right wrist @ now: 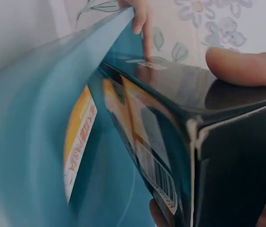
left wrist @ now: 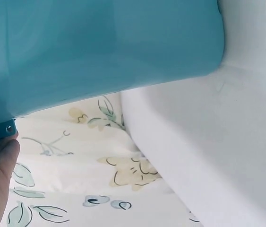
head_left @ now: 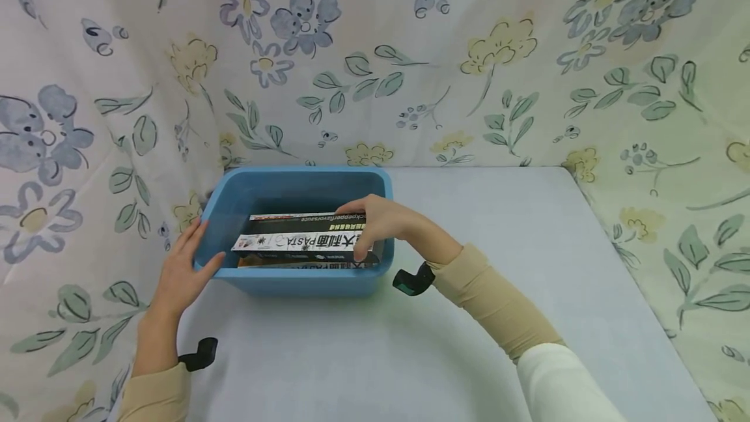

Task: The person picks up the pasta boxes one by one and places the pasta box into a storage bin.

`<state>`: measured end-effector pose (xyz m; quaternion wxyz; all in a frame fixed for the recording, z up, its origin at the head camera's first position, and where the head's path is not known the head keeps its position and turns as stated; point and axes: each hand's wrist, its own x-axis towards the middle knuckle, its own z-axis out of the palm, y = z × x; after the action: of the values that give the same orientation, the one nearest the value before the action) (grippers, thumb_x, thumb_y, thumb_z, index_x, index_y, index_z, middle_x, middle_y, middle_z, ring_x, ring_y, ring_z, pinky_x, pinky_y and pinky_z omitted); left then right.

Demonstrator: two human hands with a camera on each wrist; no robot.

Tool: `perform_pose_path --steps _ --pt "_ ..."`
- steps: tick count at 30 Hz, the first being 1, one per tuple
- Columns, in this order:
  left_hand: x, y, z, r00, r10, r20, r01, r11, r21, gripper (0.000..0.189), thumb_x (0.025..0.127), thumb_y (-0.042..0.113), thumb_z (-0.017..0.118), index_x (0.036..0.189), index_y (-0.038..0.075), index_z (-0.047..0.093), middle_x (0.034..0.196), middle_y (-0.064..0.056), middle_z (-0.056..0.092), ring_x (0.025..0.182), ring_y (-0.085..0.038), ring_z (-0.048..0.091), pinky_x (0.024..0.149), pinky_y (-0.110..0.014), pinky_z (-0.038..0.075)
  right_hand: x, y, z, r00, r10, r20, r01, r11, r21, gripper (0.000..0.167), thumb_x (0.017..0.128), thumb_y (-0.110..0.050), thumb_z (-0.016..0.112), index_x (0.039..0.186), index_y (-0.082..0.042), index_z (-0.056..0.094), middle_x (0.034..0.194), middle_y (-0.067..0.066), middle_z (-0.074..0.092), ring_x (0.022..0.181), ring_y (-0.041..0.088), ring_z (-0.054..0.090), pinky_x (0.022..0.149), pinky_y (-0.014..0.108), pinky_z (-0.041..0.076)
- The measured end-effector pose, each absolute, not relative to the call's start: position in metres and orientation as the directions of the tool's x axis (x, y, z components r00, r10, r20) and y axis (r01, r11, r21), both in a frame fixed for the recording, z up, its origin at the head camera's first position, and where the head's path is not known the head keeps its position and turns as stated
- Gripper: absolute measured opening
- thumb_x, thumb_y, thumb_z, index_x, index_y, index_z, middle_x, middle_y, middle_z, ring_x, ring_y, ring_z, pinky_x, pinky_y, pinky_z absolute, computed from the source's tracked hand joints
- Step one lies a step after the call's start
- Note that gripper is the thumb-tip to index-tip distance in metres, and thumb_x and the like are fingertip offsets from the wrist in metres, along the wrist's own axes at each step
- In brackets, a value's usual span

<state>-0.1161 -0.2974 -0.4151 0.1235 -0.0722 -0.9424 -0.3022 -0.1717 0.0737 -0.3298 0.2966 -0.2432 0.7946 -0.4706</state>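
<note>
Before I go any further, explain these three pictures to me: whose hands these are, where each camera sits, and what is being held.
These are a person's two bare hands, filmed by three cameras. The wide picture comes from a camera on the head, looking down at a pale table with flowered cloth hung around it. The other two come from cameras strapped to the wrists, so they show things very close up.

On the table stands a blue tub. The left hand rests against its left end; the left wrist view shows the tub's outer wall and a fingertip. The right hand reaches into the tub and grips a dark pasta box, with more pasta boxes beside it. The right wrist view shows that box's corner against the blue inner wall.
</note>
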Motion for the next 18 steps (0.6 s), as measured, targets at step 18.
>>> perform_pose_path --steps 18 --pt "-0.116 -0.295 -0.417 -0.961 0.034 0.273 0.184 0.818 0.545 0.069 0.093 0.022 0.06 0.15 0.0 0.03 0.155 -0.025 0.025 0.135 -0.055 0.026 0.095 -0.076 0.028 -0.176 0.043 -0.322 -0.675 -0.658 -0.333 -0.296 0.656 -0.695 0.091 0.06 -0.008 0.088 0.143 -0.012 0.05 0.115 0.002 0.063 0.093 0.018 0.054 0.068 0.027 0.052"
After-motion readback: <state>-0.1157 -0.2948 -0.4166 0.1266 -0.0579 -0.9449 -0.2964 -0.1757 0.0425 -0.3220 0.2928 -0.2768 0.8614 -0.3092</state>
